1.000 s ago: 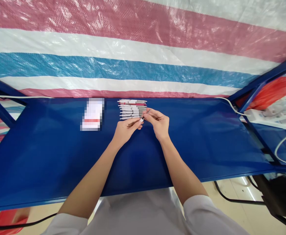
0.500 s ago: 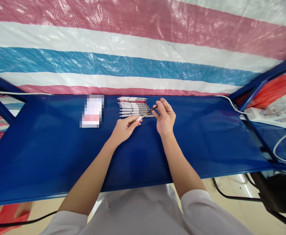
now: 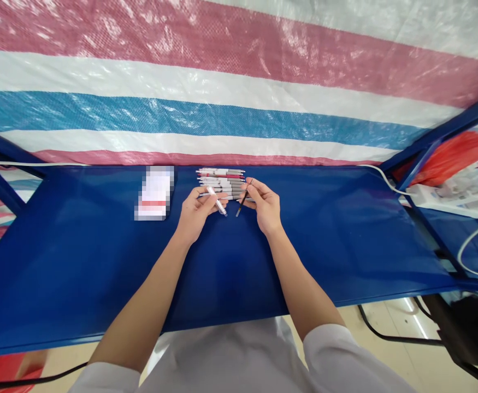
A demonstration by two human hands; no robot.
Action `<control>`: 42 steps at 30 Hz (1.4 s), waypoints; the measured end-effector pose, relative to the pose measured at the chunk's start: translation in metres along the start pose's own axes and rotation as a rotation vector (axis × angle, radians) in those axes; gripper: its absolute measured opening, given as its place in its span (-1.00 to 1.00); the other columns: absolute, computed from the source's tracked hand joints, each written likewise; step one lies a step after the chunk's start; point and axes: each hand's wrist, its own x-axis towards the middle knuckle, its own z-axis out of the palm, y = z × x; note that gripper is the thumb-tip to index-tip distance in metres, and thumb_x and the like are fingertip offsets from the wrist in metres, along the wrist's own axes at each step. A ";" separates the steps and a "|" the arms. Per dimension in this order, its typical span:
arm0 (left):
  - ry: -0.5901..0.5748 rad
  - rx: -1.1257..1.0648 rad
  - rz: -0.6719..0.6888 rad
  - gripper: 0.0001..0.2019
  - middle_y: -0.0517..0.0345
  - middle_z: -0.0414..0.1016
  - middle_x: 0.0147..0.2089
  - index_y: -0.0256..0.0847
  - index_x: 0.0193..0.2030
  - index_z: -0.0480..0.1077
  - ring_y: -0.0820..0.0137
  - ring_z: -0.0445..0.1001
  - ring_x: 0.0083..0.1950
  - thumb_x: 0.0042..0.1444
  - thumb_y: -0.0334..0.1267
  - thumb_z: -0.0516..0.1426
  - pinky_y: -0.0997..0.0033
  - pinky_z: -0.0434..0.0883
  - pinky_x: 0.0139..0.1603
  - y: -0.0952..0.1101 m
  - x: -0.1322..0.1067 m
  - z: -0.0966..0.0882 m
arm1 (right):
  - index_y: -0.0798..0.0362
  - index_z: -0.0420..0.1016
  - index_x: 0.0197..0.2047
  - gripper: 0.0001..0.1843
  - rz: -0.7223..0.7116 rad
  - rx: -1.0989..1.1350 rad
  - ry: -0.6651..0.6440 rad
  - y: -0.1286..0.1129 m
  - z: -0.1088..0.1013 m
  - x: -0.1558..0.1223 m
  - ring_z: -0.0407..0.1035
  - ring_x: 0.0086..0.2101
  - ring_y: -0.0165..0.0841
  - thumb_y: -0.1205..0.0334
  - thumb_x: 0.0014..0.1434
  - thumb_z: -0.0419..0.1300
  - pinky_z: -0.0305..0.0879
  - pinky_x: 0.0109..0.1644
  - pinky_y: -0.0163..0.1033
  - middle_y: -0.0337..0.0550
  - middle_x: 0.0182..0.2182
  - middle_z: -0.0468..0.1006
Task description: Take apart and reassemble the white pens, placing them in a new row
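My left hand [image 3: 195, 212] is closed around a white pen barrel [image 3: 216, 200], its open end slanting down to the right. My right hand [image 3: 264, 205] pinches a thin dark refill [image 3: 242, 203], tip pointing down toward that barrel; the two parts are a small gap apart. Just behind both hands, a row of several white and grey pens [image 3: 222, 183] lies side by side on the blue table [image 3: 99, 256].
A blurred white and red card or packet [image 3: 154, 192] lies left of the pens. A striped tarp hangs behind the table. At the right sit a white power strip [image 3: 439, 197] with cables and a red bag [image 3: 454, 153].
My right hand has drawn the refill out, lifted it away, then brought it back down. My left hand has turned the pen barrel so its end points down to the right.
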 end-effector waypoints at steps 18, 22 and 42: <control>0.004 0.065 0.032 -0.64 0.04 0.63 -0.19 -0.21 -0.11 0.36 0.19 0.64 -0.16 0.02 -0.14 0.33 0.11 0.57 -0.08 0.001 -0.002 0.000 | -0.02 0.59 -0.19 -0.64 -0.024 -0.086 0.058 -0.001 0.004 -0.004 0.58 -0.33 -0.33 0.00 -0.04 0.40 0.58 -0.25 -0.20 -0.22 -0.32 0.69; 0.012 0.017 0.025 -0.63 0.05 0.63 -0.19 -0.21 -0.11 0.36 0.21 0.64 -0.18 0.00 -0.18 0.35 0.12 0.56 -0.08 0.001 -0.002 -0.002 | -0.01 0.59 -0.21 -0.64 -0.020 -0.084 0.064 -0.002 0.006 -0.005 0.58 -0.34 -0.34 0.00 -0.06 0.42 0.58 -0.28 -0.23 -0.22 -0.34 0.68; -0.014 0.089 0.083 -0.65 0.07 0.62 -0.23 -0.19 -0.09 0.38 0.23 0.62 -0.20 0.03 -0.15 0.33 0.15 0.56 -0.12 0.002 -0.006 -0.002 | 0.02 0.59 -0.21 -0.64 -0.049 -0.095 0.098 -0.002 0.006 -0.008 0.58 -0.33 -0.31 0.02 -0.05 0.41 0.58 -0.26 -0.18 -0.20 -0.35 0.68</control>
